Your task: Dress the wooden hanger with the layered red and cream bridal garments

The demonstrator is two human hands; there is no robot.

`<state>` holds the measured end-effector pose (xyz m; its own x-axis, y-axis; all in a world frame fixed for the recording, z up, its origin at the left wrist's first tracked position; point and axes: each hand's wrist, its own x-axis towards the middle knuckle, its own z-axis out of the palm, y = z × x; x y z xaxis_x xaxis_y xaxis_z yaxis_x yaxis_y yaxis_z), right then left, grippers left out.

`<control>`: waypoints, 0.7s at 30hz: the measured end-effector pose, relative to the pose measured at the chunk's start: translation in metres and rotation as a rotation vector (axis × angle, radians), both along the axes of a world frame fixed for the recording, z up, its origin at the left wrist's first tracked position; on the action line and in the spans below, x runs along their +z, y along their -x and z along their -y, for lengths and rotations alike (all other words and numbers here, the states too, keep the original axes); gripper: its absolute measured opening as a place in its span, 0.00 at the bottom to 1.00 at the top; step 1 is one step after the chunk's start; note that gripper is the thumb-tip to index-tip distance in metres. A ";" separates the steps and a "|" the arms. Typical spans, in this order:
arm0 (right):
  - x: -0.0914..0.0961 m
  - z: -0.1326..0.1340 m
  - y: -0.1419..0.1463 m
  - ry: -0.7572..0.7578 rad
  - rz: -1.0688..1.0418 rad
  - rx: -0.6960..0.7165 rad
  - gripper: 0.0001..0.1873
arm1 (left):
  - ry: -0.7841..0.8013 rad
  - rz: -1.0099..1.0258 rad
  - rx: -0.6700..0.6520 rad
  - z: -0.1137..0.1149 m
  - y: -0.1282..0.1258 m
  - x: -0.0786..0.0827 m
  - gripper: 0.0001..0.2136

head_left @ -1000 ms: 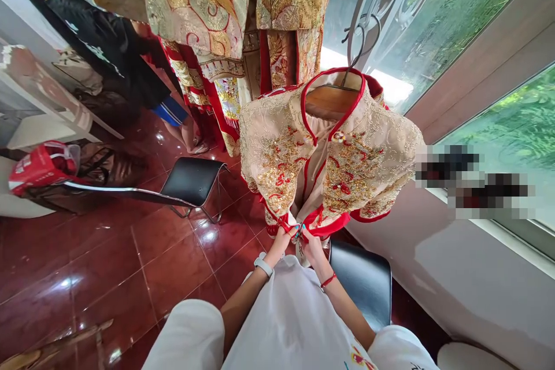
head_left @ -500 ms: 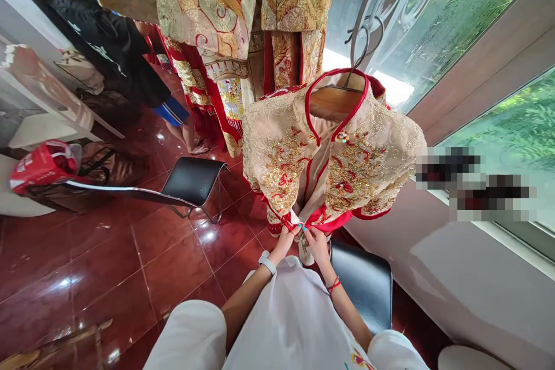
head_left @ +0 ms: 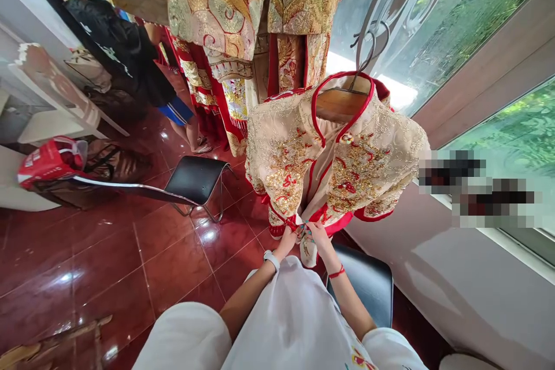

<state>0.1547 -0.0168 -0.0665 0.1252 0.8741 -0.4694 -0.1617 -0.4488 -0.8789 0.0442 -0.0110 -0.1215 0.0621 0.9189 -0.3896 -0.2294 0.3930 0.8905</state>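
An embroidered cream jacket (head_left: 359,173) with gold beading and red trim hangs in front of me on a wooden hanger (head_left: 338,105). Its front is parted below the collar. At the lower front edge, my left hand (head_left: 286,243) is closed on the red-trimmed hem. Close beside it, my right hand (head_left: 318,235) pinches the other front edge near the opening. The fingertips of both hands almost meet, and what lies exactly between them is too small to make out.
Other gold and red embroidered garments (head_left: 217,6) hang behind. A black chair (head_left: 197,179) stands to the left, another black seat (head_left: 364,283) below right. A red bag (head_left: 50,162) sits at far left. A person in dark clothes (head_left: 121,46) stands beyond. Windows (head_left: 498,144) line the right wall.
My view has shifted slightly, so the scene sits a little further right. Both hands stay at the jacket's lower edge, with the right fingers slightly repositioned.
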 end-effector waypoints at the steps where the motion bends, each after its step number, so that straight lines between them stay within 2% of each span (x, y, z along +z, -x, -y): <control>1: 0.001 -0.002 0.002 0.006 0.013 -0.006 0.15 | 0.000 0.000 0.000 -0.001 -0.001 -0.002 0.18; 9: 0.005 0.001 0.011 0.012 0.085 -0.041 0.15 | -0.018 0.018 -0.019 -0.005 -0.001 -0.001 0.17; 17: 0.002 0.003 0.013 0.000 0.166 -0.027 0.16 | 0.000 -0.093 0.032 0.005 0.004 -0.016 0.15; 21: 0.010 -0.001 0.014 -0.021 0.191 -0.023 0.16 | -0.020 -0.113 0.020 0.002 0.000 -0.020 0.14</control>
<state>0.1408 -0.0159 -0.0569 0.2303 0.8792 -0.4172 -0.0011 -0.4285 -0.9035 0.0439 -0.0133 -0.1412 0.0004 0.9272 -0.3745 -0.1345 0.3711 0.9188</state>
